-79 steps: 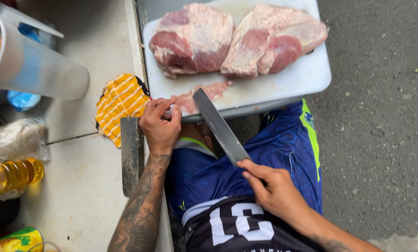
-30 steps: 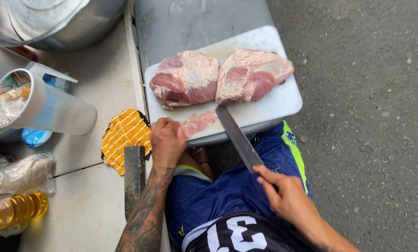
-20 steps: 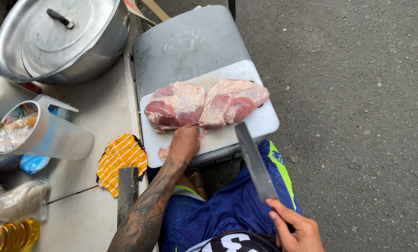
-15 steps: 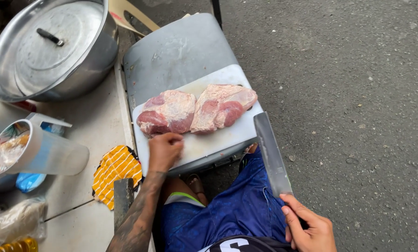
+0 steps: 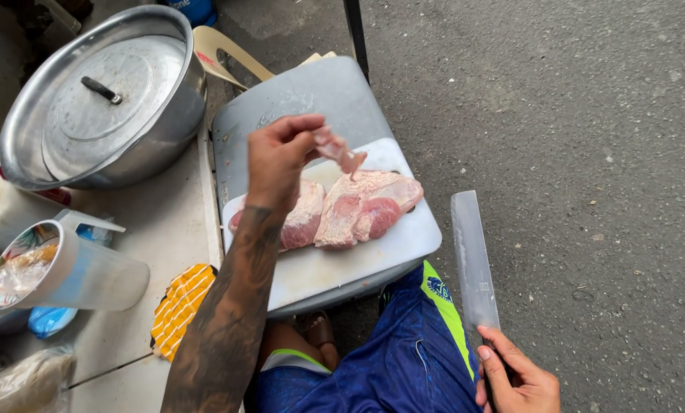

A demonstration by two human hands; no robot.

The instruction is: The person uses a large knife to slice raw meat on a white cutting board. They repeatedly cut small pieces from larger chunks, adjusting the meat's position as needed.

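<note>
Large lidded metal pot [image 5: 105, 99]: upper left, on the pale table [image 5: 170, 229], lid handle facing up. Grey plastic stool [image 5: 296, 99]: right of the pot, carrying the white cutting board [image 5: 342, 264]. Two raw meat slabs [image 5: 358, 210]: side by side at the centre of the board, touching each other. Clear plastic pitcher [image 5: 59, 268]: lying on its side at the left of the table, mouth toward the camera. Yellow striped cloth [image 5: 180, 306]: at the table edge, just beside the board. Cleaver [image 5: 474, 260]: off the board to the right, above the pavement, blade pointing away from the body, right hand [image 5: 515, 378] wrapped around its handle. Left hand [image 5: 277, 157]: raised above the board, thumb and fingers pinched on a small scrap of meat [image 5: 341, 151] that hangs over the slabs, clear of them
</note>
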